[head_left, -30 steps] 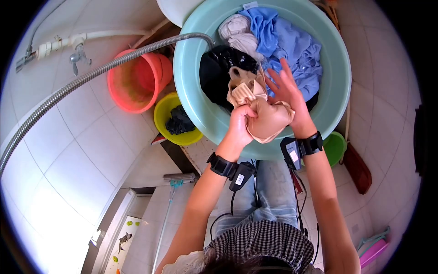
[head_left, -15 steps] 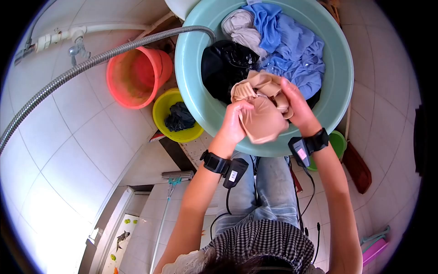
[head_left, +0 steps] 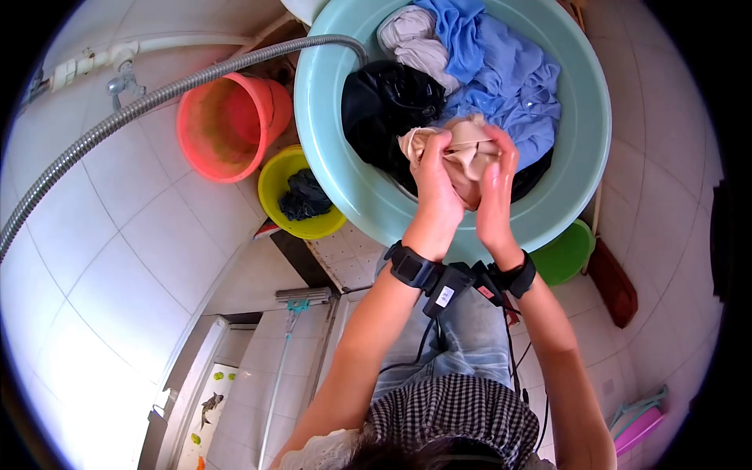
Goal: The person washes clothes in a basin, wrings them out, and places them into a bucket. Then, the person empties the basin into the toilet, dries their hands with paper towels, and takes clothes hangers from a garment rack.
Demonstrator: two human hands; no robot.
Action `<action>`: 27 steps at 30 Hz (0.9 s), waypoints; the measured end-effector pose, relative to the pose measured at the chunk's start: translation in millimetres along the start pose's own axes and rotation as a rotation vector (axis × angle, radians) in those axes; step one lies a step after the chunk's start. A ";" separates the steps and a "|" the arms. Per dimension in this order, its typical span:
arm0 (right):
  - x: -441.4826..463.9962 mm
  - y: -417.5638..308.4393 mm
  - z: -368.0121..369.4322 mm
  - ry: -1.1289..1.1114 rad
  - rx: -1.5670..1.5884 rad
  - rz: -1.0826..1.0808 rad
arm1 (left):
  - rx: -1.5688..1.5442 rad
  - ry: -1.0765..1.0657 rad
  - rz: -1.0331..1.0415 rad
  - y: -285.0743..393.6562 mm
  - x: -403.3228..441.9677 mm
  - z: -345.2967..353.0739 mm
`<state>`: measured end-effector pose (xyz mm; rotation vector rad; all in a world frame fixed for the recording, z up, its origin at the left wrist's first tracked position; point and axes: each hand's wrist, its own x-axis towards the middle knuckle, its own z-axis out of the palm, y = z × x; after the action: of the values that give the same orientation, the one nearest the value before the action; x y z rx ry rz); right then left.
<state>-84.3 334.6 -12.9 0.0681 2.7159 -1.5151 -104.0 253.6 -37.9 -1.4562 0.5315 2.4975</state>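
Note:
A beige cloth garment point(head_left: 470, 151) is bunched between my two hands over the large light-blue tub point(head_left: 338, 168). My left hand point(head_left: 435, 184) grips its left side, with the thumb on top. My right hand point(head_left: 497, 188) is closed around the right side, its fingers curled over the cloth. Beyond the hands, a black garment point(head_left: 392, 106) lies in the tub at the left. A blue garment point(head_left: 505, 86) fills the right part, and a whitish cloth point(head_left: 415, 43) sits at the far left. The garment's underside is hidden.
A metal hose point(head_left: 196, 84) runs over the tub's left rim. To the left stand a red bucket point(head_left: 231, 129) and a yellow basin point(head_left: 274, 188) with dark cloth. A green basin point(head_left: 568, 254) is at the right, and a mop point(head_left: 288, 321) is on the lower left.
Both hands have drawn closer together and squeezed the beige garment into a tighter bundle. Its hanging lower part is now gathered up between the palms.

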 end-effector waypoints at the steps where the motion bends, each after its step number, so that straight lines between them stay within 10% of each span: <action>1: 4.8 -3.5 2.0 0.055 0.237 0.151 | 0.024 -0.043 0.048 -1.3 -3.5 4.4; 4: 12.7 -11.7 5.9 0.166 0.544 0.289 | 0.026 -0.057 0.092 -0.8 -7.6 5.7; 27: 26.3 -8.2 9.6 0.031 0.057 0.150 | 0.221 0.004 0.422 4.8 -15.3 12.4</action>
<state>-111.0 322.8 -12.3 0.2923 2.6224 -1.5606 -108.0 254.3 -18.1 -1.3788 1.1821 2.6243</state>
